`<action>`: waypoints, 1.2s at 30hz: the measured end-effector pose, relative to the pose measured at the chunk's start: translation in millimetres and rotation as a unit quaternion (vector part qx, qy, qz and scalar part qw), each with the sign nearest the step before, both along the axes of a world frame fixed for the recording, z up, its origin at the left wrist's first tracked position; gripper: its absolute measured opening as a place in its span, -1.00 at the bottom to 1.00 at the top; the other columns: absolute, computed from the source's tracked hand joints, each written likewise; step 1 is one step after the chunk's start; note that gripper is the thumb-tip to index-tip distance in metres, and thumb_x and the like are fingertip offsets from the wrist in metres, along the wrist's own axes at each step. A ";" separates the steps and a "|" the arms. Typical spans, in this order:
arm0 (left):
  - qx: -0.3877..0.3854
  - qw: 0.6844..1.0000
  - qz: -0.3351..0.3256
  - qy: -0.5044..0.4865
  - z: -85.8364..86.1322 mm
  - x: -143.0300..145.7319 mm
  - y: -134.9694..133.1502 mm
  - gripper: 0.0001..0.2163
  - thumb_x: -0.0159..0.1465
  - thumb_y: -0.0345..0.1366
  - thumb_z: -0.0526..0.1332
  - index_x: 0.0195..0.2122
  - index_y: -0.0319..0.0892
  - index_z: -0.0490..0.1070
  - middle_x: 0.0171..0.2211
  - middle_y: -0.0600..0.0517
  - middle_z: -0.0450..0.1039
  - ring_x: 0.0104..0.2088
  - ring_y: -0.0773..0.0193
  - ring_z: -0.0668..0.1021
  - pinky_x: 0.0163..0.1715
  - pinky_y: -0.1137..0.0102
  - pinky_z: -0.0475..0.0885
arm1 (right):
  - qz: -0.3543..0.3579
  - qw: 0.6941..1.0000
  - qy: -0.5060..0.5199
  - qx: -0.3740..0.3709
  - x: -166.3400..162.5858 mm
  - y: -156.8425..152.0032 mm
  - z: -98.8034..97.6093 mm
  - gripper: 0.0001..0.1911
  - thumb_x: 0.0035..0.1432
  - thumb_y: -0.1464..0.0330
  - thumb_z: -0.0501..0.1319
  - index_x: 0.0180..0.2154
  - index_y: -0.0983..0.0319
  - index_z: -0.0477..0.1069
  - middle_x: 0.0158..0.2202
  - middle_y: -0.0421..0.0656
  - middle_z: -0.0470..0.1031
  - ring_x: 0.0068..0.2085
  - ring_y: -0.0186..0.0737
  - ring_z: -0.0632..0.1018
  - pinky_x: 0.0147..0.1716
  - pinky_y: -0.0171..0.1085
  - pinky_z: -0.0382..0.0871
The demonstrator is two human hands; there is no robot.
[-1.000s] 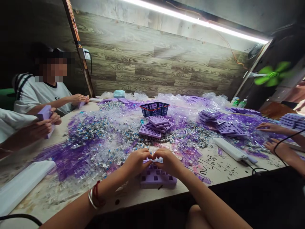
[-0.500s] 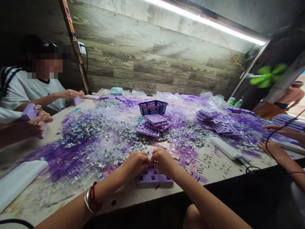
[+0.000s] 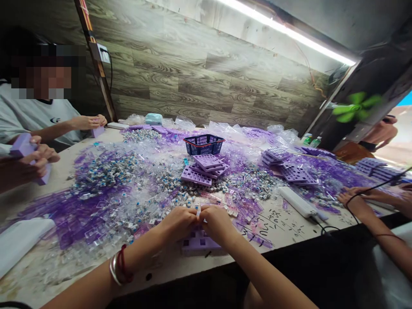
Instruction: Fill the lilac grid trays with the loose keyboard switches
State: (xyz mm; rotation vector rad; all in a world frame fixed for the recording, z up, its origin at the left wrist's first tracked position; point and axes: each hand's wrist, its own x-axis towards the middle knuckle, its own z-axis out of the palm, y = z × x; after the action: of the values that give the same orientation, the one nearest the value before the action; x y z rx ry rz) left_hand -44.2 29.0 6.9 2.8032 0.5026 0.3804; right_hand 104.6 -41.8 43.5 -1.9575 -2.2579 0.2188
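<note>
Two hands met fingertip to fingertip: the left hand (image 3: 178,223) and the right hand (image 3: 218,223) both pinched a small pale piece (image 3: 198,211), fingers curled close around it. Just beneath the fingers lay a purple tray (image 3: 199,245), partly hidden by them, near the table (image 3: 283,225) edge. Beyond the fingertips spread a heap (image 3: 109,171) of loose parts, then a stack (image 3: 203,168) of purple plates and, farther off, a basket (image 3: 205,144).

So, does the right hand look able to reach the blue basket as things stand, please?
Probably yes, with a stretch. The basket sits straight ahead of the right hand, with only a low tray stack and loose parts between. But that hand and the left hand are pinching a small piece.
</note>
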 end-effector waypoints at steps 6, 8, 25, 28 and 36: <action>0.013 0.999 0.033 0.024 1.6 -2.9 2.3 -0.78 0.27 -0.37 0.08 -0.40 -0.19 0.52 -0.39 0.03 0.51 -0.43 0.28 0.47 -0.38 0.43 0.32 | -0.030 0.999 0.000 0.017 -7.8 -9.1 -1.4 -0.78 0.15 0.48 0.14 -0.37 0.21 0.57 -0.28 -0.11 0.57 -0.27 -0.19 0.56 -0.34 -0.34 0.27; 0.006 0.999 0.050 -0.002 3.9 -7.1 7.6 -0.83 0.24 -0.38 0.13 -0.36 -0.17 0.53 -0.37 0.03 0.51 -0.39 0.28 0.49 -0.34 0.44 0.35 | -0.037 0.997 0.043 0.050 -3.1 -6.7 -1.3 -0.81 0.13 0.46 0.17 -0.33 0.20 0.57 -0.26 -0.13 0.57 -0.24 -0.21 0.55 -0.28 -0.35 0.30; 0.074 0.977 0.201 0.012 5.3 -32.4 34.7 -0.75 0.11 -0.50 0.10 -0.22 -0.20 0.46 -0.20 -0.08 0.44 -0.11 0.12 0.44 -0.05 0.26 0.36 | -0.192 0.979 0.065 0.019 -12.0 47.2 -11.0 -0.85 -0.02 0.44 0.24 -0.36 0.21 0.57 -0.31 -0.04 0.60 -0.24 -0.11 0.59 -0.37 -0.33 0.29; 0.081 0.976 0.202 0.025 10.0 -31.2 29.3 -0.75 0.10 -0.49 0.12 -0.21 -0.19 0.45 -0.17 -0.09 0.40 -0.11 0.09 0.44 -0.07 0.25 0.36 | -0.187 0.979 0.072 0.017 -7.9 45.1 -11.0 -0.81 -0.01 0.45 0.21 -0.34 0.18 0.58 -0.30 -0.08 0.61 -0.24 -0.15 0.59 -0.38 -0.35 0.27; 0.084 0.975 0.202 0.038 9.2 -28.3 25.7 -0.79 0.20 -0.44 0.12 -0.17 -0.16 0.46 -0.18 -0.07 0.40 -0.11 0.10 0.44 -0.09 0.25 0.35 | -0.165 0.981 0.099 0.011 -2.9 42.4 -10.8 -0.80 -0.02 0.44 0.22 -0.31 0.21 0.58 -0.29 -0.10 0.60 -0.26 -0.22 0.58 -0.38 -0.39 0.27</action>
State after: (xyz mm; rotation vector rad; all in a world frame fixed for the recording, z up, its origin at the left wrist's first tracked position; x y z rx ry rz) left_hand -72.5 54.7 16.1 2.8731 1.1159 0.4132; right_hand 101.7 0.6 32.7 -2.1522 -1.7759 0.3305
